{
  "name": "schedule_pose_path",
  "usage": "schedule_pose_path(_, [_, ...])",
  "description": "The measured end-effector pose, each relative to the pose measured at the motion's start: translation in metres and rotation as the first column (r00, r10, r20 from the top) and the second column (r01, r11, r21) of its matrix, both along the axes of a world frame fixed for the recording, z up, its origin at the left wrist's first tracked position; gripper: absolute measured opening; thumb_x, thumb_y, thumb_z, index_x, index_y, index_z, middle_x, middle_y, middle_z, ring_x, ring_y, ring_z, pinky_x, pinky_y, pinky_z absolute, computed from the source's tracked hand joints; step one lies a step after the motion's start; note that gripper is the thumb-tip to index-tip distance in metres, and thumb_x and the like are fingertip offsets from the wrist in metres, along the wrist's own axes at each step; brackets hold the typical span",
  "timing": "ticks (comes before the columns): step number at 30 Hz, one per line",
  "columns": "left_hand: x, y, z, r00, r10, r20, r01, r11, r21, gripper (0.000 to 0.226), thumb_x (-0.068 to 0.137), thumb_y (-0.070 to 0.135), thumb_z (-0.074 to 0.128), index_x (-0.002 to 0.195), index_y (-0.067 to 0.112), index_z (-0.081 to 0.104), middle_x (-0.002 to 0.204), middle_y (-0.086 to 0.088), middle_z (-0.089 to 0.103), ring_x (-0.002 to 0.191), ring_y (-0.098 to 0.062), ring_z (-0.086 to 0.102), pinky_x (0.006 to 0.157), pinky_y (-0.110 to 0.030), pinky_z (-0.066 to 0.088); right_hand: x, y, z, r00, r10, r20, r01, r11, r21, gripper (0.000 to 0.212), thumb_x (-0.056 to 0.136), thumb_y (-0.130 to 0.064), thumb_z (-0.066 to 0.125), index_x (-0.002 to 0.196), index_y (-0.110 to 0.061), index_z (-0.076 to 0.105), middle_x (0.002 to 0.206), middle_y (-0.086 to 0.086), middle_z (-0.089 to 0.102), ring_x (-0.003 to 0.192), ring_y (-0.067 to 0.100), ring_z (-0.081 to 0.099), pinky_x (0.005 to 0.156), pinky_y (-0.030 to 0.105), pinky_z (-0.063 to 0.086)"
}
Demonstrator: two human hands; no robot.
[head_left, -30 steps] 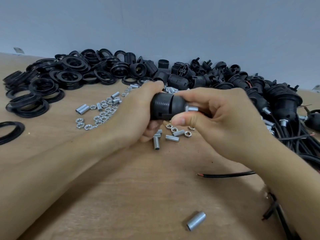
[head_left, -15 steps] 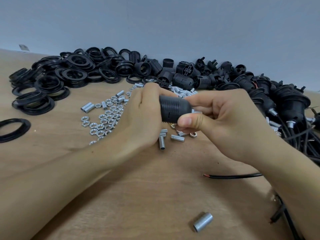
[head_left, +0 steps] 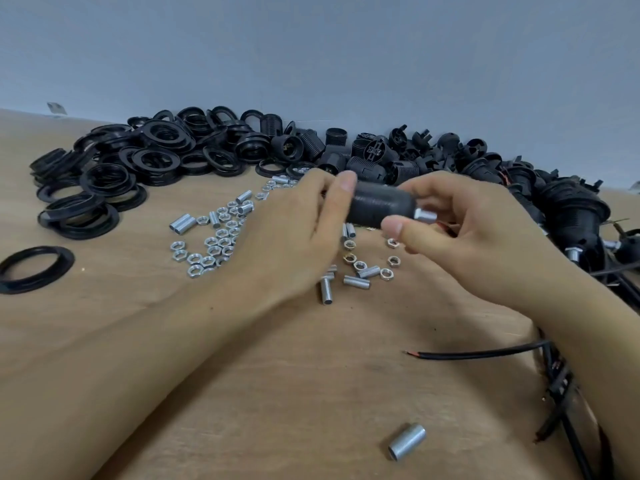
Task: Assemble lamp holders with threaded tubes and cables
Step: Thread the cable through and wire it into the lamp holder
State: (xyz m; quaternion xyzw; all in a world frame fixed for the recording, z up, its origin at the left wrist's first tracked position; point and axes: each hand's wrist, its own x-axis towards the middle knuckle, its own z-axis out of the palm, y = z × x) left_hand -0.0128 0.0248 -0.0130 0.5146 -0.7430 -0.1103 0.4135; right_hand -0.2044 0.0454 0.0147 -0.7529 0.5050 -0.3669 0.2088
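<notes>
Wooden tabletop (head_left: 242, 393) runs under both my forearms, with a plain grey-blue wall behind it. From the head view, the only one I have, my left hand (head_left: 294, 237) curls round the wide end of a black lamp holder (head_left: 381, 206), thumb on top near its rim, and holds it lying sideways above the table. My right hand (head_left: 467, 230) pinches the narrow end, thumb below and fingers over, right at the threaded tube (head_left: 425, 214) that sticks out of the holder's neck. A thin red wire seems to trail behind the tube into my palm, though it is too blurred to be sure.

I judge I am screwing the tube home. To do it well, I should keep the holder still in my left hand and let only the right fingers roll the tube, keeping it in line with the neck so the thread does not cross. If it binds, back off and start again instead of forcing it.

Loose nuts (head_left: 207, 251) and spare tubes (head_left: 360, 275) lie scattered just below my hands. One single tube (head_left: 407, 441) sits alone near me. Black rings (head_left: 114, 174) are heaped far left, and finished holders (head_left: 568, 209) with cables (head_left: 485, 353) sit at the right.
</notes>
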Motion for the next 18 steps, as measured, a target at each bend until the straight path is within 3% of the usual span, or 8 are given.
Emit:
schedule_pose_path(2, [0.02, -0.017, 0.001, 0.97, 0.162, 0.184, -0.153, 0.986, -0.062, 0.038, 0.104, 0.039, 0.035, 0.097, 0.017, 0.065, 0.091, -0.001, 0.066, 0.09, -0.023, 0.06, 0.075, -0.039, 0.048, -0.002, -0.004, -0.001, 0.991, -0.132, 0.032, 0.134, 0.99, -0.049, 0.028, 0.074, -0.045, 0.069, 0.099, -0.032, 0.064, 0.084, -0.013, 0.071, 0.076, 0.01, 0.068, 0.057, 0.016, 0.05])
schedule_pose_path(4, [0.045, -0.036, 0.004, 0.916, 0.269, 0.297, -0.262, 0.963, -0.061, 0.025, 0.098, 0.033, 0.047, 0.101, 0.021, 0.069, 0.104, -0.001, 0.064, 0.103, -0.024, 0.057, 0.08, -0.039, 0.047, -0.005, -0.007, -0.001, 0.969, -0.219, 0.114, 0.23, 0.969, -0.089, 0.025, 0.076, -0.043, 0.071, 0.097, -0.033, 0.063, 0.087, -0.012, 0.071, 0.077, 0.01, 0.068, 0.069, 0.026, 0.055])
schedule_pose_path(7, [0.071, -0.049, 0.005, 0.913, 0.216, 0.346, -0.244, 0.969, 0.037, 0.018, 0.093, 0.035, 0.057, 0.103, 0.026, 0.069, 0.106, 0.003, 0.064, 0.097, -0.02, 0.057, 0.078, -0.035, 0.042, -0.006, -0.01, -0.002, 0.937, -0.287, 0.197, 0.314, 0.942, -0.122, 0.024, 0.08, -0.041, 0.073, 0.099, -0.029, 0.065, 0.088, -0.011, 0.07, 0.077, 0.012, 0.068, 0.077, 0.04, 0.058])
schedule_pose_path(10, [0.073, -0.053, -0.001, 0.877, 0.147, 0.458, -0.221, 0.969, 0.111, 0.023, 0.093, 0.044, 0.059, 0.102, 0.026, 0.07, 0.098, 0.003, 0.064, 0.089, -0.019, 0.056, 0.073, -0.034, 0.045, -0.007, -0.012, -0.003, 0.91, -0.347, 0.227, 0.379, 0.918, -0.118, 0.027, 0.08, -0.042, 0.074, 0.1, -0.027, 0.066, 0.089, -0.01, 0.069, 0.082, 0.015, 0.068, 0.078, 0.045, 0.058])
schedule_pose_path(15, [0.069, -0.059, -0.006, 0.914, 0.159, 0.373, -0.211, 0.972, 0.101, 0.016, 0.095, 0.017, 0.063, 0.096, 0.028, 0.074, 0.093, 0.006, 0.067, 0.072, -0.006, 0.053, 0.058, -0.023, 0.038, -0.007, -0.013, -0.003, 0.889, -0.399, 0.223, 0.434, 0.891, -0.133, 0.032, 0.08, -0.044, 0.074, 0.103, -0.024, 0.067, 0.089, -0.012, 0.066, 0.085, 0.013, 0.066, 0.079, 0.045, 0.057])
schedule_pose_path(18, [0.067, -0.058, -0.005, 0.936, 0.113, 0.333, -0.133, 0.99, 0.038, 0.015, 0.094, 0.017, 0.063, 0.102, 0.024, 0.074, 0.099, 0.006, 0.066, 0.086, -0.011, 0.056, 0.076, -0.027, 0.043, -0.007, -0.014, -0.004, 0.891, -0.405, 0.205, 0.438, 0.885, -0.155, 0.029, 0.081, -0.043, 0.073, 0.102, -0.025, 0.066, 0.087, -0.014, 0.064, 0.081, 0.01, 0.065, 0.079, 0.041, 0.057])
